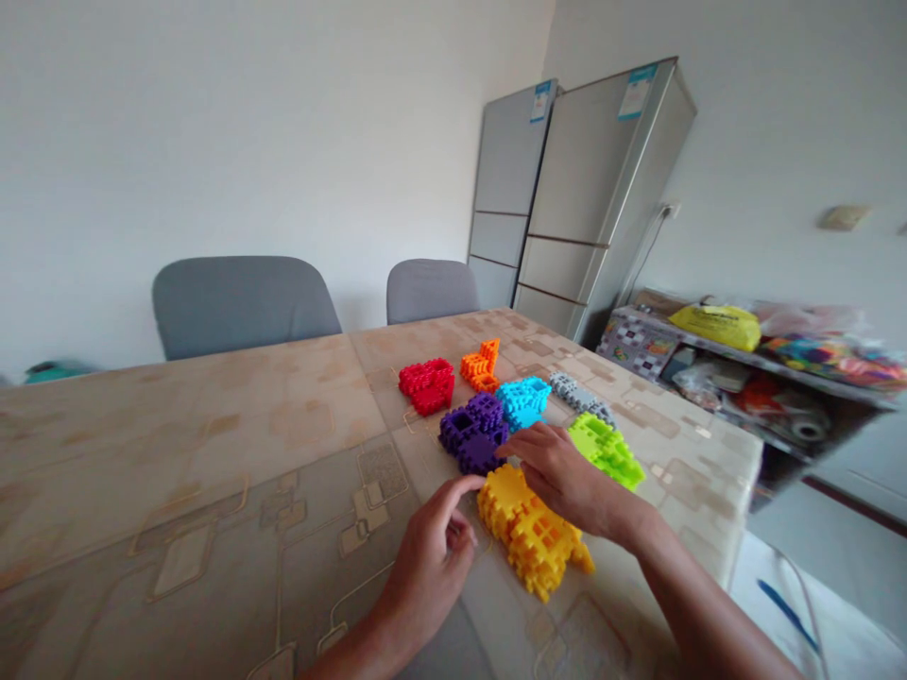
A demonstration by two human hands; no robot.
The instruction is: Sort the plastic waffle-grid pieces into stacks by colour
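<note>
A pile of yellow interlocking plastic blocks (544, 540) lies on the table between my hands. My left hand (434, 540) is just left of it, with the thumb stretched to the pile's edge and the other fingers loosely curled; nothing shows in its grasp. Over the far side of the yellow blocks reaches my right hand (549, 463), fingers extended leftward. Its fingertips are beside the purple blocks (471, 439); whether they touch is unclear. Lime green blocks (606, 450) sit right of that hand, and light blue blocks (522, 401) are beyond it.
Red blocks (426, 385), orange blocks (482, 368) and grey blocks (581, 399) lie farther back on the patterned table (213, 444). Two grey chairs (245, 300) stand behind it. At right are a shelf (779, 364) with bags and a tall refrigerator (595, 161).
</note>
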